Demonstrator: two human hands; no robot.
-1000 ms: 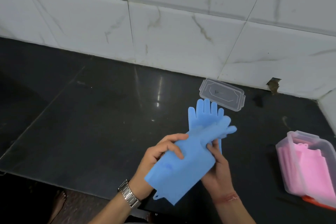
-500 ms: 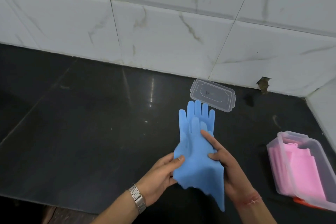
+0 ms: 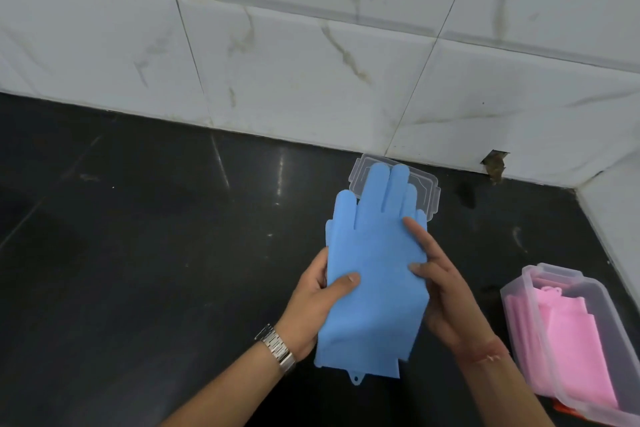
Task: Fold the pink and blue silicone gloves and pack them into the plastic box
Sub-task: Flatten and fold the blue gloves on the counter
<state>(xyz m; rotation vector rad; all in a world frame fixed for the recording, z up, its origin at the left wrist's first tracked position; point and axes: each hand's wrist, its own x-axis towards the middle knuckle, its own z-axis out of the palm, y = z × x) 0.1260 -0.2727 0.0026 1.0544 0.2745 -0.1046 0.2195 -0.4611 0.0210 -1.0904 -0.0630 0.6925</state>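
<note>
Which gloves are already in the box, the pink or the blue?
The pink gloves lie in the plastic box. The blue gloves are outside it, held by both hands.

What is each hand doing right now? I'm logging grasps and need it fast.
Left hand: grips the blue gloves at their left edge, thumb on top.
Right hand: holds their right edge, fingers fairly straight.

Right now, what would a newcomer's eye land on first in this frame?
The blue gloves, held flat above the black counter at centre, left hand gripping one edge and right hand holding the other. Next, the plastic box at the right edge, pink gloves already inside. The clear lid lies by the wall, partly behind the glove fingers.
</note>
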